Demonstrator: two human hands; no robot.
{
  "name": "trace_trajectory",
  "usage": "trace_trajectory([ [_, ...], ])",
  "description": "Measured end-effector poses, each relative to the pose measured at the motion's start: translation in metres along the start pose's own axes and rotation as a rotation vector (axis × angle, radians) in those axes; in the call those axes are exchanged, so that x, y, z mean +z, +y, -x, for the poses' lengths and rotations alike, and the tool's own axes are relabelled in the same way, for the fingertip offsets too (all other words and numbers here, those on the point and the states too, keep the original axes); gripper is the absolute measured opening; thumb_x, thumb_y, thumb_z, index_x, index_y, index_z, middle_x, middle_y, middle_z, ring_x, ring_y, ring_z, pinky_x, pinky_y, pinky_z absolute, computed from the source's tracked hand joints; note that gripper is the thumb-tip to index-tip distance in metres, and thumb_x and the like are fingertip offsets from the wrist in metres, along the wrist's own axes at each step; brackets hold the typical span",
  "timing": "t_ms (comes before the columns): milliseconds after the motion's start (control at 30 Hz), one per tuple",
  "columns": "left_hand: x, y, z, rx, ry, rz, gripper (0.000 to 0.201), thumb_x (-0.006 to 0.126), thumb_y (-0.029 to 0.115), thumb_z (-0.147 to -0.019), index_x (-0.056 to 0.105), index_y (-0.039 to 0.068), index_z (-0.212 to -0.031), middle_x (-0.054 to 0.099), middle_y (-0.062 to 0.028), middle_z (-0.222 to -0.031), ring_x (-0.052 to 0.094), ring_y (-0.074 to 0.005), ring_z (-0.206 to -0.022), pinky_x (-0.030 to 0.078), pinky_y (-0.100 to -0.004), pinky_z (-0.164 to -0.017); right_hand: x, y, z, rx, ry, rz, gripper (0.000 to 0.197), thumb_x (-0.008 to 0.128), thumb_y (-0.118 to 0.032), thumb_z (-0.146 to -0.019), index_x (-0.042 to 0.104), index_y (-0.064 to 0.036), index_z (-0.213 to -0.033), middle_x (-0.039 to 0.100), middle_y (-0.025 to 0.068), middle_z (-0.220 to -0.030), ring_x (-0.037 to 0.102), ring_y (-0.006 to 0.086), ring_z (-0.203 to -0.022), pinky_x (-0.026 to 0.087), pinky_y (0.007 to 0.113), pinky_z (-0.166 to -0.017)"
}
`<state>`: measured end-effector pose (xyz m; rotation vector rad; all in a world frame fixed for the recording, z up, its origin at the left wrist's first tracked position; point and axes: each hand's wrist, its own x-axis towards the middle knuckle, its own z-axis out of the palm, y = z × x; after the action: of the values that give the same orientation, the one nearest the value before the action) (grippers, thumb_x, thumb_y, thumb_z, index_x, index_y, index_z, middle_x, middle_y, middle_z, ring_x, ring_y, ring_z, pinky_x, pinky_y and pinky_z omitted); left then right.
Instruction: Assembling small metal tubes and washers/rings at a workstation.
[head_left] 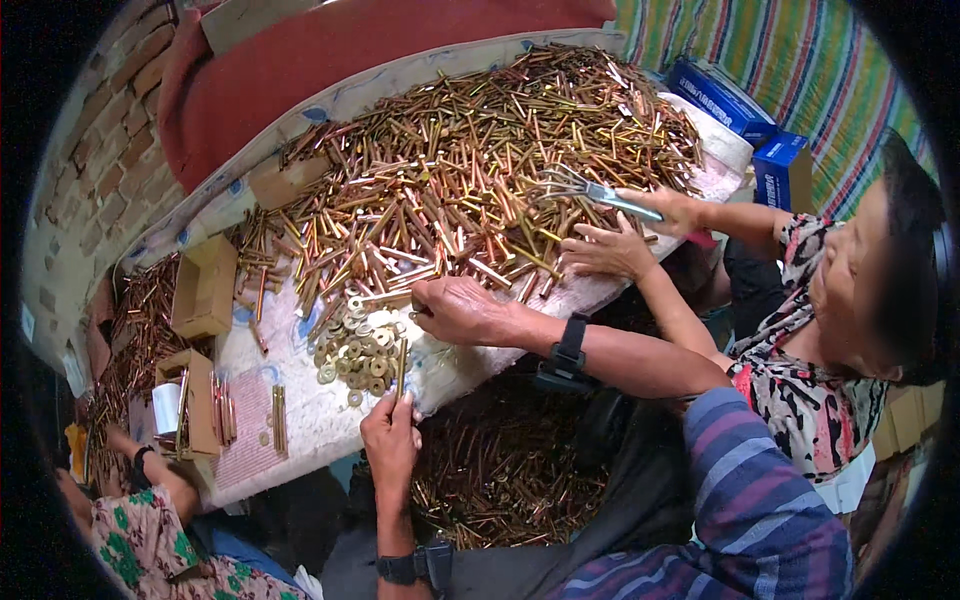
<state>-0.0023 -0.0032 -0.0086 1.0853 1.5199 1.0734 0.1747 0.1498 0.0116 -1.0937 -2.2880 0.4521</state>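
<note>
My left hand (pixel 391 440) is closed around the lower end of a brass-coloured metal rod, likely a bolt (pixel 402 362), which stands upright from my fingers. My right hand (pixel 462 310) is above and to the right of it, over the table edge side of the heap, with its fingers bent together; what they pinch, if anything, is hidden. Between and left of my hands lies a small pile of flat washers (pixel 358 350). Beyond my right hand spreads a large heap of similar copper- and brass-coloured bolts (pixel 480 170).
At right a co-worker holds a claw-like hand rake (pixel 590 192) over the heap. Two cardboard boxes (pixel 205 285) stand on the table's left side. Blue boxes (pixel 720 100) sit at the far right. More bolts (pixel 510 470) lie below the table edge. Another person's arm shows lower left.
</note>
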Motion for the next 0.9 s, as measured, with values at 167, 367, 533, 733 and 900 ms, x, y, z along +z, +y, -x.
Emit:
trace_trajectory([
  [167, 0.004, 0.004, 0.001, 0.025, -0.057, -0.035, 0.025, 0.059, 0.021, -0.099, 0.063, 0.001, -0.083, 0.058, -0.0013, -0.067, 0.047, -0.0061, -0.046, 0.034, -0.0238, -0.041, -0.036, -0.007, 0.017, 0.126, -0.092, -0.486, 0.030, 0.063, -0.025, -0.084, 0.066, 0.0036, -0.094, 0.068, 0.0157, -0.077, 0.067, 0.0261, -0.069, 0.053, 0.042, -0.065],
  [367, 0.009, 0.005, 0.006, 0.038, -0.115, -0.110, 0.026, 0.059, 0.021, -0.099, 0.063, 0.001, -0.083, 0.058, -0.0017, -0.068, 0.048, -0.0069, -0.047, 0.035, -0.0237, -0.042, -0.036, -0.015, 0.045, 0.357, -0.264, -0.853, 0.030, 0.071, -0.024, -0.087, 0.073, -0.0029, -0.108, 0.071, 0.0054, -0.076, 0.066, 0.0096, -0.066, 0.055, 0.026, -0.058],
  [533, 0.007, 0.007, 0.008, 0.038, -0.143, -0.054, 0.024, 0.060, 0.020, -0.099, 0.065, -0.001, -0.088, 0.057, -0.0008, -0.069, 0.047, -0.0063, -0.048, 0.035, -0.0230, -0.043, -0.034, -0.014, 0.050, 0.486, -0.296, -1.036, 0.029, 0.073, -0.021, -0.088, 0.072, -0.0017, -0.110, 0.070, 0.0038, -0.082, 0.063, 0.0090, -0.066, 0.053, 0.025, -0.057],
  [733, 0.004, 0.009, 0.012, 0.003, -0.183, 0.011, 0.022, 0.060, 0.020, -0.099, 0.066, 0.000, -0.094, 0.056, 0.0005, -0.072, 0.048, -0.0052, -0.051, 0.035, -0.0216, -0.044, -0.034, -0.020, 0.059, 0.592, -0.285, -1.229, 0.029, 0.074, -0.021, -0.089, 0.071, 0.0001, -0.109, 0.068, 0.0030, -0.082, 0.060, 0.0088, -0.064, 0.050, 0.025, -0.055],
  [900, 0.006, 0.009, 0.015, -0.035, -0.224, 0.035, 0.020, 0.060, 0.020, -0.100, 0.067, 0.001, -0.099, 0.056, 0.0018, -0.072, 0.047, -0.0042, -0.052, 0.036, -0.0210, -0.045, -0.027, -0.022, 0.074, 0.553, -0.261, -1.099, 0.032, 0.071, -0.027, -0.093, 0.072, -0.0006, -0.112, 0.066, -0.0006, -0.080, 0.057, 0.0062, -0.065, 0.048, 0.024, -0.059],
])
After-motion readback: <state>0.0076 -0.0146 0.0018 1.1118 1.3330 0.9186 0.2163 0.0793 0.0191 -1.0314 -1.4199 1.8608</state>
